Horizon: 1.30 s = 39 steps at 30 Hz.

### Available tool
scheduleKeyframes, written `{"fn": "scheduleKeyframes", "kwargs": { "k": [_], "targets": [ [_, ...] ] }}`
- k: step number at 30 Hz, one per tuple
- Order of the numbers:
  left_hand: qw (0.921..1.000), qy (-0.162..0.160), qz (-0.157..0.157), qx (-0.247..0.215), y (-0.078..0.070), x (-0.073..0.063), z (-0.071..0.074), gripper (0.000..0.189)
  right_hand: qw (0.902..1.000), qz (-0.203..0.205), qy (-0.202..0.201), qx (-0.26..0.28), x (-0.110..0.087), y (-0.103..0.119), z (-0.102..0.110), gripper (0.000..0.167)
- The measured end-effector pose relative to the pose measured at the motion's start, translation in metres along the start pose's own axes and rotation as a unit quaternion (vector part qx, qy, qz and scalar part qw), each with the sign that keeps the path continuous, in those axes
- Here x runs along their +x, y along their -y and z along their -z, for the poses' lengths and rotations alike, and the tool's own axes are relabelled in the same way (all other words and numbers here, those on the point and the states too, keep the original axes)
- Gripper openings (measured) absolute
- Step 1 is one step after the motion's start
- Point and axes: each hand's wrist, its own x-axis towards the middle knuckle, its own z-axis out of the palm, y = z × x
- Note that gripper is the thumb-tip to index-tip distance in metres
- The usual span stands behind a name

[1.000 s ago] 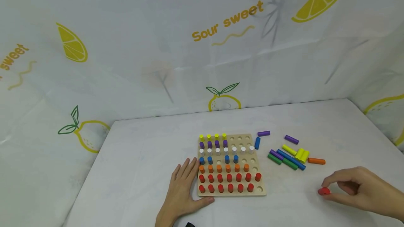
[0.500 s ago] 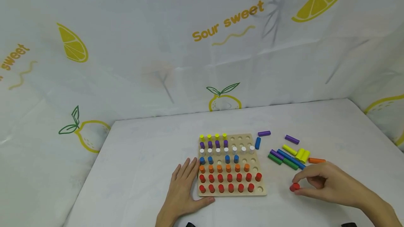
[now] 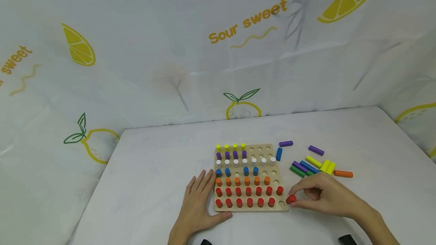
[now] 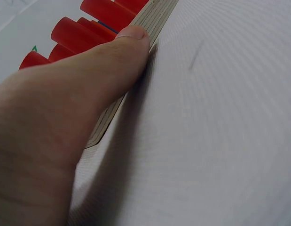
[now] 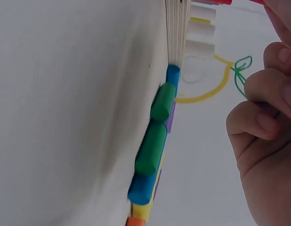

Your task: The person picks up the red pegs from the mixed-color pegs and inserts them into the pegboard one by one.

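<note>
My left hand [image 3: 196,210] lies with extended fingers along the left edge of a wooden pegboard [image 3: 263,209], thumb against its front edge. In the left wrist view the thumb [image 4: 107,61] presses that edge beside red pegs. My right hand [image 3: 327,196] pinches a red peg [image 3: 291,199] between thumb and index finger, at the board's front right corner. That peg is tilted and close to an unfilled hole [image 3: 281,203] at the end of the front row. Rows of red, orange, blue, white, purple and yellow pegs stand in the board.
Loose pegs lie right of the board: green [image 3: 298,171], blue [image 3: 279,154], purple [image 3: 316,150], yellow [image 3: 313,161] and orange [image 3: 343,174]. Some are partly behind my right hand. A white cloth with lemon prints [image 3: 243,112] hangs behind the white table [image 3: 163,154].
My right hand has moved left across the table with the red peg, from the far right to the board's front right corner. The left hand has stayed at the board.
</note>
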Motion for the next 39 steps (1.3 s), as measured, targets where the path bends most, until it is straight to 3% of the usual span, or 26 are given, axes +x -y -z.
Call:
{"fn": "scheduleKeyframes", "kwargs": {
  "k": [17,39],
  "targets": [
    [1.0000,0.003,0.002,0.000,0.000,-0.001,-0.001,0.113,0.9992,-0.008,0.031,0.025,0.011,0.002,-0.014,0.015],
    [0.9998,-0.014,-0.014,0.001,0.000,-0.001,0.000,0.113,0.9968,-0.055,0.050,-0.028,0.009,0.002,-0.017,0.016]
  ]
}}
